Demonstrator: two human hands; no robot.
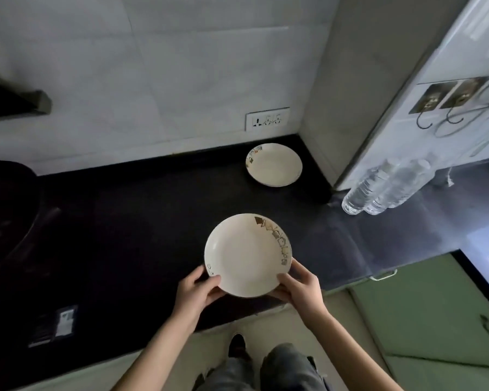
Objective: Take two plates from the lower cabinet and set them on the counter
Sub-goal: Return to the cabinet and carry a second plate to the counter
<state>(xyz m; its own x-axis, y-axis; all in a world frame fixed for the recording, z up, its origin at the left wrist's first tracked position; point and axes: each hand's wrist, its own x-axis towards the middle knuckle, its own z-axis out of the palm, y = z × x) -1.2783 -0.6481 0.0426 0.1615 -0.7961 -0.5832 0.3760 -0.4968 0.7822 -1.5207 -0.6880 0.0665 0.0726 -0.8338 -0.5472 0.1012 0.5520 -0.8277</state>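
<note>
Counter: the dark counter [124, 221] runs from the tiled wall to its front edge just before my legs.
Progress: one plate is down and the other is in my hands, so I judge the job over halfway; what is left is lowering this one and letting go.
First plate [274, 165]: lies flat in the back right corner, below the wall socket [267, 119].
Second plate [246, 255]: over the counter's front, well apart from the first; I cannot tell whether its base touches.
Left hand [198, 289]: clamped on the near-left rim, thumb on top.
Right hand [299, 289]: clamped on the near-right rim, with the plate between my hands.
</note>
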